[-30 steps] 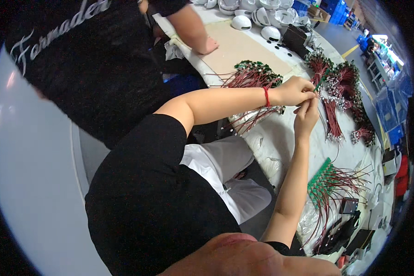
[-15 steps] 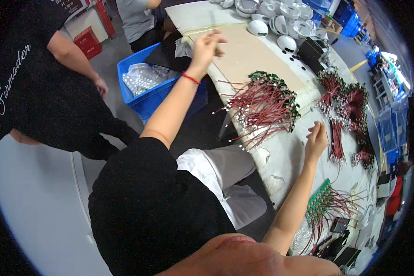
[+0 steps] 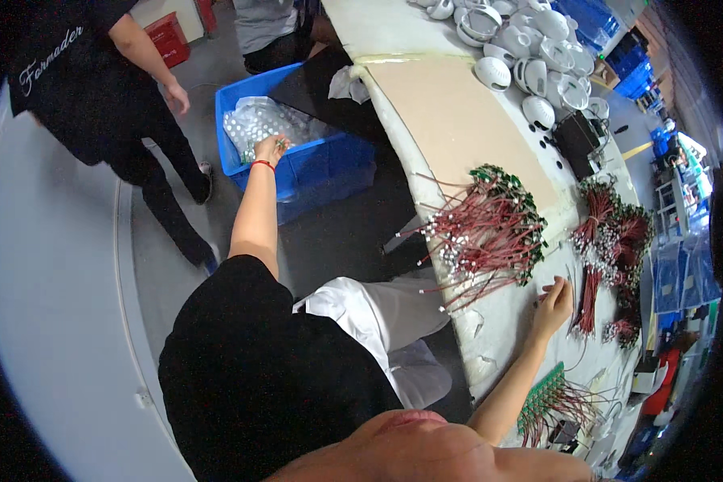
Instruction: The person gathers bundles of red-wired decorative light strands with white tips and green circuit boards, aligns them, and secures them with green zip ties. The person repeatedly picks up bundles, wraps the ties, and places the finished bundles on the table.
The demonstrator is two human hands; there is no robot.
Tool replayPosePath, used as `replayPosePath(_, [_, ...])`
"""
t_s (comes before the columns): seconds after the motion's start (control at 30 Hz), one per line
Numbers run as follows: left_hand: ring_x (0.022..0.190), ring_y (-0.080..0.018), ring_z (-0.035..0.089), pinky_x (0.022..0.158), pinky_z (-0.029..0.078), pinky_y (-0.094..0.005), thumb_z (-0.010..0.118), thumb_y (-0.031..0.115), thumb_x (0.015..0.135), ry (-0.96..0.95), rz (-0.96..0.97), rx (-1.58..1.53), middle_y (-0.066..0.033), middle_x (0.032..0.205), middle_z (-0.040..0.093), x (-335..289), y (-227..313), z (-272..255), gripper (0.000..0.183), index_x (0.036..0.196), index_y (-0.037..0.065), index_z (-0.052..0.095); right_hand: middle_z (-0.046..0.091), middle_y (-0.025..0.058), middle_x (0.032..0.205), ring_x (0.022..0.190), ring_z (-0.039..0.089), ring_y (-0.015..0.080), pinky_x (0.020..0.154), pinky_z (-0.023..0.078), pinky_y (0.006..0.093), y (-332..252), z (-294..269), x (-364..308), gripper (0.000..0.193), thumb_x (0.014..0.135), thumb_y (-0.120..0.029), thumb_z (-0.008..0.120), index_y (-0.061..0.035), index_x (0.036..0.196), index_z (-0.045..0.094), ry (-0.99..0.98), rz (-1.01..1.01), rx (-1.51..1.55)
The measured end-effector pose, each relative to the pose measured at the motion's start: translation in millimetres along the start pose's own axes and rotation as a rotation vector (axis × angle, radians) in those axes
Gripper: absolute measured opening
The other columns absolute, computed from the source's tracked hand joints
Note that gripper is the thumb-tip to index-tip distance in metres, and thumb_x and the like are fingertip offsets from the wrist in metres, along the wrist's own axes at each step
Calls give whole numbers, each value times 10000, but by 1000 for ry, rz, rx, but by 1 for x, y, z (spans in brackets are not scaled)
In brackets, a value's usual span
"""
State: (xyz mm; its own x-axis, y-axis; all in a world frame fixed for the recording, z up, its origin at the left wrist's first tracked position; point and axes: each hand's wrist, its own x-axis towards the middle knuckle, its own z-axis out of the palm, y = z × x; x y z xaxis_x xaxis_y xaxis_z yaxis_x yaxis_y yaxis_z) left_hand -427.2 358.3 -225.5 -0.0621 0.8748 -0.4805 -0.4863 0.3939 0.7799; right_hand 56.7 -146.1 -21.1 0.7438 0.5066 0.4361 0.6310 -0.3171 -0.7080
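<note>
My left hand (image 3: 272, 149), with a red band at the wrist, reaches over the blue bin (image 3: 317, 170) at its left side. Its fingers are drawn together, with small bits at the fingertips too tiny to name. Beneath it lies clear plastic packing with pale round spots (image 3: 257, 120). My right hand (image 3: 553, 308) is over the white worktable, fingers loosely bent and apart, holding nothing I can see. Just beyond it lies a spread pile of dark red wires with white connectors and small green boards (image 3: 490, 229). Close on its right is a tied wire bundle (image 3: 588, 301).
More wire bundles (image 3: 618, 237) lie at the table's right. A green board panel with wires (image 3: 545, 398) lies nearer me. White round shells (image 3: 530, 48) and a black box (image 3: 577, 145) stand far back, beside a beige sheet (image 3: 458, 112). A person in black stands left.
My left hand has swung left and down from above the table's edge to the blue bin. My right hand has stayed over the table by the wires. The view has shifted.
</note>
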Motion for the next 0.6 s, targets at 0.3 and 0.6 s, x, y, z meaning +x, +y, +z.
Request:
replayPosePath(0.3, [907,-371,614,847,467,-417,607,226,770,419,282,699,-278,1092,577,60,-4,-40,515,1132,-129,515,550,41,607,516,491,85,467,389,233,15,3,2,230,952,-190,487,3,912,606,34,21,-46])
replayPosePath(0.6, [1088,-297,548,965,391,-360,594,213,830,202,749,891,-185,1124,601,-22,-48,-30,330,1082,1,604,595,37,927,799,551,93,706,425,216,-5,-4,-8,252,924,-203,539,-21,1096,562,-178,428,240])
